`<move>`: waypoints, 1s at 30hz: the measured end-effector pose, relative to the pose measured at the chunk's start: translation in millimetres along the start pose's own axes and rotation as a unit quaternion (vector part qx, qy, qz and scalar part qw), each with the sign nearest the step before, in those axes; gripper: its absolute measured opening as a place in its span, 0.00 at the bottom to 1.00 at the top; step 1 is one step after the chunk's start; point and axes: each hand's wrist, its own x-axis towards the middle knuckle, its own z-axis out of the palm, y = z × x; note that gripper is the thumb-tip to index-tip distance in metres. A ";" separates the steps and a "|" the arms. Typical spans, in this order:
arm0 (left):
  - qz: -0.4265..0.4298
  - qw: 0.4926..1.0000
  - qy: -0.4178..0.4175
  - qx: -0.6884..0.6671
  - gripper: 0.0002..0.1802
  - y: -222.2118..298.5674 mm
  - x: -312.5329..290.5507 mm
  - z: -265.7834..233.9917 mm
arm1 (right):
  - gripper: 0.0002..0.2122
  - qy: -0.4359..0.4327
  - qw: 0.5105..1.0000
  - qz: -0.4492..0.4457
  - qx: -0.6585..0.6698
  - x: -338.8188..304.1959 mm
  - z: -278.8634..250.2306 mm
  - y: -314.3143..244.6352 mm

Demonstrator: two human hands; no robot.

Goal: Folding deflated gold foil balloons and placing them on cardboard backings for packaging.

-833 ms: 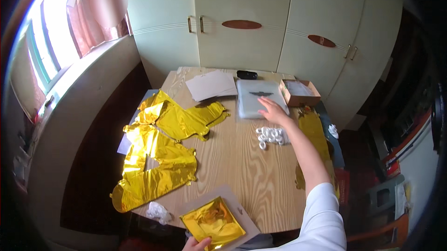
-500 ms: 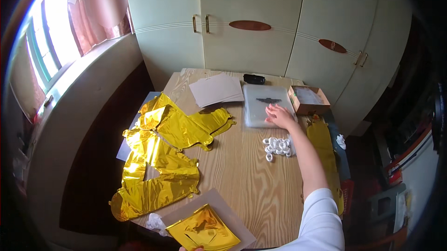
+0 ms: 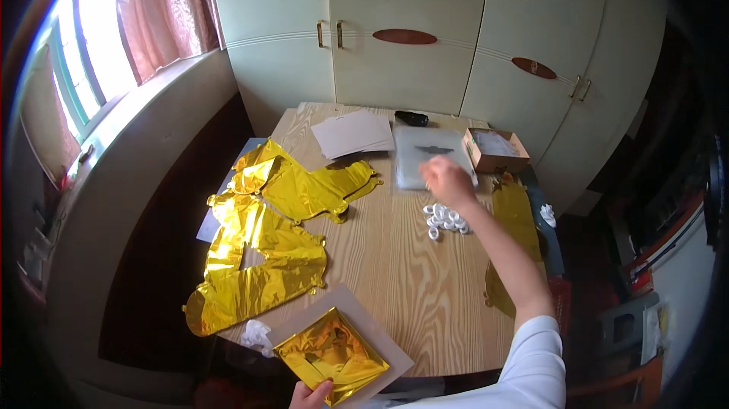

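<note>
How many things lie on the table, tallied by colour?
Gold: 3, two loose foil balloons and a folded foil piece on a card
White or grey: 4, paper sheets, plastic packet, heap of small rings, the card
Brown: 1, cardboard box
Black: 1, small device
Total: 9

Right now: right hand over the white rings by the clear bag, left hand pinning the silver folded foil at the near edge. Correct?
Not quite. In the head view the folded foil under the left hand is gold, not silver; it lies on a grey card at the table's near edge. The rest holds: the right hand is over the white rings, beside the clear bag.
</note>
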 end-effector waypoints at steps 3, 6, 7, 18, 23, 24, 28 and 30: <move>0.022 0.999 0.031 -0.013 0.12 -0.1 -7.5 8.1 | 0.13 -0.136 0.988 0.014 -0.071 -72.4 -11.7 -67.1; -0.034 0.999 0.001 -0.036 0.14 8.4 -16.3 12.0 | 0.16 -0.231 0.958 -0.089 -0.147 -156.2 16.2 -82.2; -0.051 0.998 -0.009 -0.033 0.14 11.1 -23.2 11.1 | 0.17 -0.226 0.959 -0.078 -0.152 -170.6 20.4 -95.5; -0.113 0.988 -0.052 -0.089 0.18 -10.4 -24.5 27.5 | 0.16 -0.163 0.958 -0.111 -0.207 -229.8 47.6 -111.7; -0.103 0.985 -0.043 -0.128 0.17 -10.8 -19.3 33.9 | 0.08 -0.163 0.981 -0.080 -0.070 -223.2 29.3 -113.0; -0.106 0.986 -0.039 -0.123 0.17 -12.0 -18.7 32.3 | 0.07 -0.163 0.984 -0.062 -0.023 -222.5 24.2 -112.3; -0.140 0.981 -0.025 -0.129 0.15 -9.0 -13.1 29.7 | 0.07 -0.189 0.978 0.025 0.084 -217.2 12.6 -114.4; -0.141 0.978 -0.025 -0.153 0.13 -3.3 -10.0 33.2 | 0.07 -0.172 0.981 0.011 0.088 -221.5 19.6 -113.0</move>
